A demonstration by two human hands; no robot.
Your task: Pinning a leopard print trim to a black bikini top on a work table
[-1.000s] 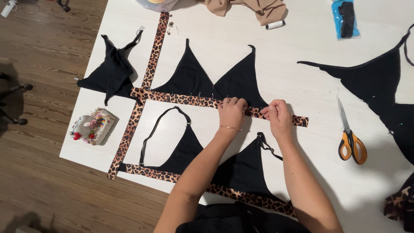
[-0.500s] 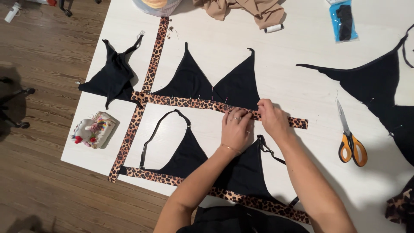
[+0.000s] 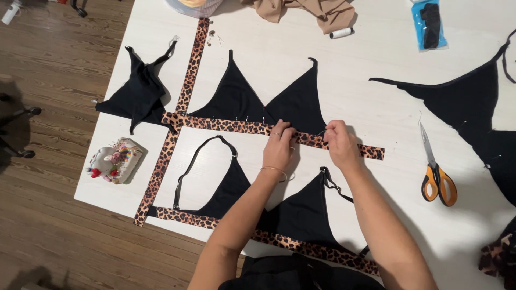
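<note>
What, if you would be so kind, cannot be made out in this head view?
- Under the left hand and right hand: that stretch of leopard-print fabric band is covered.
- Whether the right fingers pinch a pin: too small.
- Black cloth garment: cut by the right edge.
- Round bowl-like thing: cut by the top edge.

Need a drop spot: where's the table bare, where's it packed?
Bare white table between the upper black triangles and the black garment on the right; also above the scissors. Crowded around the left hand and right hand on the leopard strip.
</note>
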